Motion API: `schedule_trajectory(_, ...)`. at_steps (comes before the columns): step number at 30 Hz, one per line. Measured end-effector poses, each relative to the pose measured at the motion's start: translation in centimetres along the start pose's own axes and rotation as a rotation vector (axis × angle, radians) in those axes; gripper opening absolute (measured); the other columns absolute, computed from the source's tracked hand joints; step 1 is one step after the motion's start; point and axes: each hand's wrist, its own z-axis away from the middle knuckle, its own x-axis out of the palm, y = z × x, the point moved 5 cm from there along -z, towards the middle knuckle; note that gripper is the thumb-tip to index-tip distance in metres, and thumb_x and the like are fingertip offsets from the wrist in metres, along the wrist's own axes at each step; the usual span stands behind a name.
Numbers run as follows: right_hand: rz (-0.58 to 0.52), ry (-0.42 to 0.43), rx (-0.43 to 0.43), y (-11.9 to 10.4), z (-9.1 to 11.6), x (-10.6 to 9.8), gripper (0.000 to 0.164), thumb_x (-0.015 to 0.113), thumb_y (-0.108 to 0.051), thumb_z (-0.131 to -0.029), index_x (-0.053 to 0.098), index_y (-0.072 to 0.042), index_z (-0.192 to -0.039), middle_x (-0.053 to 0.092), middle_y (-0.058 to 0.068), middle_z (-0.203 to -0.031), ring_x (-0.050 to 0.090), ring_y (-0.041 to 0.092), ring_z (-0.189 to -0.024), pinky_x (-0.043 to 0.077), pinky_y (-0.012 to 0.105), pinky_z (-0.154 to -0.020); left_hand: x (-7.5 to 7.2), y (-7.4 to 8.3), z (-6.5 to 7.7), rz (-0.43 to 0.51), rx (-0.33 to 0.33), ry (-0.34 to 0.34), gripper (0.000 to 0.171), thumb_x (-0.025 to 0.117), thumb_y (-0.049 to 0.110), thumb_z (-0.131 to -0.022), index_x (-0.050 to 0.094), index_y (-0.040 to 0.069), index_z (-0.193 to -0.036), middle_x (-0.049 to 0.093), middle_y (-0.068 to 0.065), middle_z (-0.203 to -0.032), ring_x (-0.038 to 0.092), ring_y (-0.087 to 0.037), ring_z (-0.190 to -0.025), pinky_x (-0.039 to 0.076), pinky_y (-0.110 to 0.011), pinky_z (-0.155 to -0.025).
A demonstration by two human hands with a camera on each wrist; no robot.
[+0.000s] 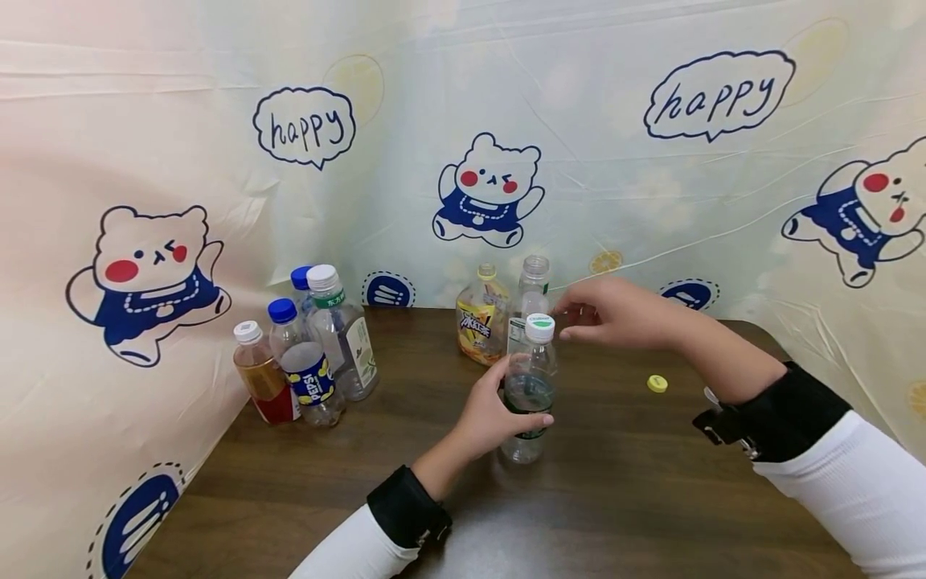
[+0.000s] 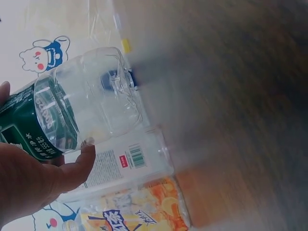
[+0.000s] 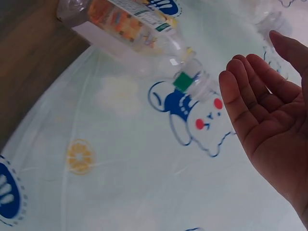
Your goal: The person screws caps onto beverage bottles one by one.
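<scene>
Upright in front of me is a clear plastic bottle [image 1: 531, 386] with a green label and a white cap [image 1: 539, 327]. My left hand [image 1: 486, 414] grips it around the label, thumb toward me. In the left wrist view the bottle's ribbed base [image 2: 103, 91] reaches past the fingers, close over the table. My right hand [image 1: 625, 314] is just right of the white cap, fingers slightly bent and thumb apart. Its palm [image 3: 269, 120] holds nothing in the right wrist view.
Behind the held bottle stand an uncapped orange-labelled bottle [image 1: 481, 318] and an uncapped clear one [image 1: 535, 273]. Several capped bottles, including a Pepsi bottle [image 1: 307, 374], cluster at left. A yellow cap [image 1: 657, 383] lies on the table [image 1: 622, 498]. A printed curtain [image 1: 615, 185] hangs behind.
</scene>
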Motion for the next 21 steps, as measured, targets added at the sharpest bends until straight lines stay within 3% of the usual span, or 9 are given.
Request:
schedule_trajectory(8,-0.111,0.085,0.075,3.8,2.2,2.1,0.022,0.072,-0.015,-0.089,0.068,-0.004,-0.107,0.068,-0.002,-0.092,0.062,0.010,-0.080,0.055,0.030,-0.071,-0.3,0.2,0.1,-0.006,0.001,0.008,0.080,0.087,0.024,-0.074,0.044,0.030,-0.142,0.050,-0.001,-0.138,0.046,-0.023,-0.127,0.041,-0.051,-0.102)
schedule_trajectory(21,-0.289,0.269,0.263,8.0,6.3,8.3,0.026,0.072,-0.015,-0.090,0.066,-0.003,-0.112,0.067,0.009,-0.102,0.062,0.019,-0.086,0.054,0.029,-0.075,-0.4,-0.1,0.4,-0.015,0.001,0.032,0.081,0.088,0.026,-0.072,0.045,0.030,-0.141,0.053,-0.001,-0.136,0.048,-0.022,-0.127,0.039,-0.051,-0.104)
